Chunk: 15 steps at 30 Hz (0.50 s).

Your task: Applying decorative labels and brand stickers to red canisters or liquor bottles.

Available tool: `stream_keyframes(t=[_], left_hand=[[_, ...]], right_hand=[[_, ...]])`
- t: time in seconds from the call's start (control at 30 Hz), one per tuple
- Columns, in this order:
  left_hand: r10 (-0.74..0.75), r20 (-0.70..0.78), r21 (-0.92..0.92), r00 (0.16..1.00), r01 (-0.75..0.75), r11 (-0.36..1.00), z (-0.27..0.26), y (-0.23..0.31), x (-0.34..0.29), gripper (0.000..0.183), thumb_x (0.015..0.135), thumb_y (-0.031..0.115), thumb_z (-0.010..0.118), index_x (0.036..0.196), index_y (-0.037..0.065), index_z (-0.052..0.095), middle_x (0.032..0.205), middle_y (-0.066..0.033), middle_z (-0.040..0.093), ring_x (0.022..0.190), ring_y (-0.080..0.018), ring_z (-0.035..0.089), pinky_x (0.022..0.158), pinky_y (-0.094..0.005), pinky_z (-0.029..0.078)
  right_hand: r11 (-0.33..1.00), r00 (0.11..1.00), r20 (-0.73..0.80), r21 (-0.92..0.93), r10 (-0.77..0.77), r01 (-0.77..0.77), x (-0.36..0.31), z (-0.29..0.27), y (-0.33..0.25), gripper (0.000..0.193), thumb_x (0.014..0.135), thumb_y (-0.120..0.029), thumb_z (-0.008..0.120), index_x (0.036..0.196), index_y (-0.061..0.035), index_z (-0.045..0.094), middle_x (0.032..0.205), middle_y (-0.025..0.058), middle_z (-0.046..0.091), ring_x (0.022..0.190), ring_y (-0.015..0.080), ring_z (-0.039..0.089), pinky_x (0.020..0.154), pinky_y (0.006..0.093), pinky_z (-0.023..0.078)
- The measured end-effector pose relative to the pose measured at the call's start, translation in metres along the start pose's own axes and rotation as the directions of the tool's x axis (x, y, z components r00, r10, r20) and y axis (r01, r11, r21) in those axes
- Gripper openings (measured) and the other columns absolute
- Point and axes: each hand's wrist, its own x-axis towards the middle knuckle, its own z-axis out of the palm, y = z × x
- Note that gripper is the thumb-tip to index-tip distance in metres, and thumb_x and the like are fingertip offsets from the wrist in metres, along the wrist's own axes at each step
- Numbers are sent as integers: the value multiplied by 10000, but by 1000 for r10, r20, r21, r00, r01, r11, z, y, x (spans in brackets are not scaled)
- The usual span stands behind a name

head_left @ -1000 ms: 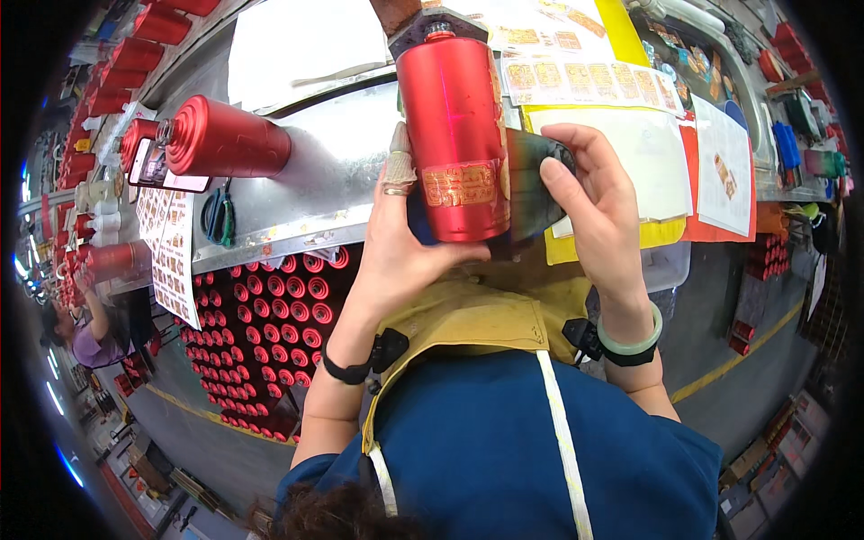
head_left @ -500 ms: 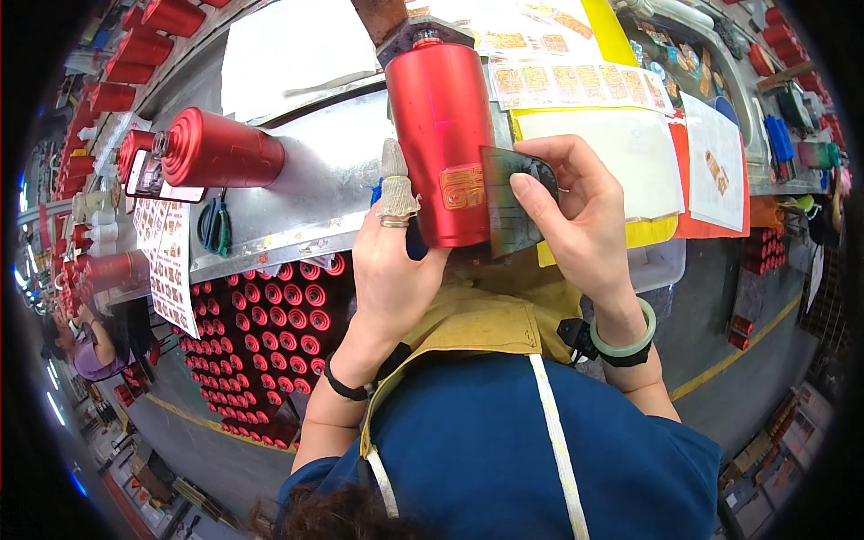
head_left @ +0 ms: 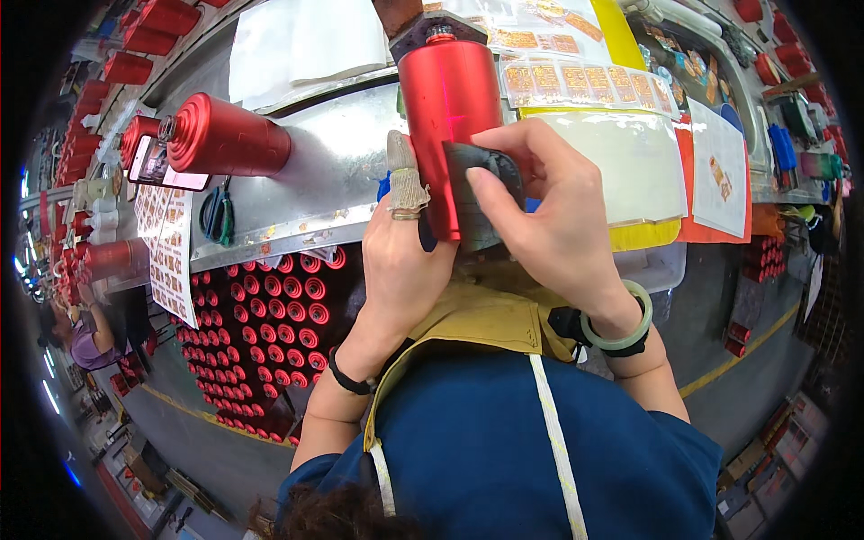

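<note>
A glossy red metal cylinder with a threaded neck hangs in front of me, its neck end at a dark metal holder. My left hand cups its lower left side, with a beige cloth cover on one finger. Fingers of that hand partly vanish behind the cylinder. My right hand pinches a dark, flat scraper between thumb and fingers. The scraper lies against the cylinder's lower right face and hides the surface beneath it.
Another red cylinder stands left on the metal bench, beside a phone and dark-handled scissors. Gold decal sheets and a pale sheet lie right. Several red cylinders are stacked below; a person sits far left.
My right hand has moved the scraper left across the cylinder, and it now covers the spot where a gold decal showed. My left hand stays at the cylinder's side.
</note>
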Motion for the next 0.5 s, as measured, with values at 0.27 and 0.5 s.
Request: stream_keyframes(t=[0.27,0.5], left_hand=[[-70,30,-375,997,77,924,-9,-1,9,996,802,192,878,1580,-50,304,1525,-257,481,1310,-325,575,1050,-414,489],[-267,236,-685,934,355,636,4,9,30,730,1044,59,573,1627,-26,142,1631,-173,322,1480,-257,375,1230,-409,289]], right_hand=[[967,963,-97,-64,-252,247,30,-48,-10,219,940,9,654,1154,-11,698,957,80,721,847,130,673,742,264,533],[882,923,103,-272,-370,384,29,-53,-9,350,907,83,645,1227,-53,687,994,104,714,921,216,702,804,306,556]])
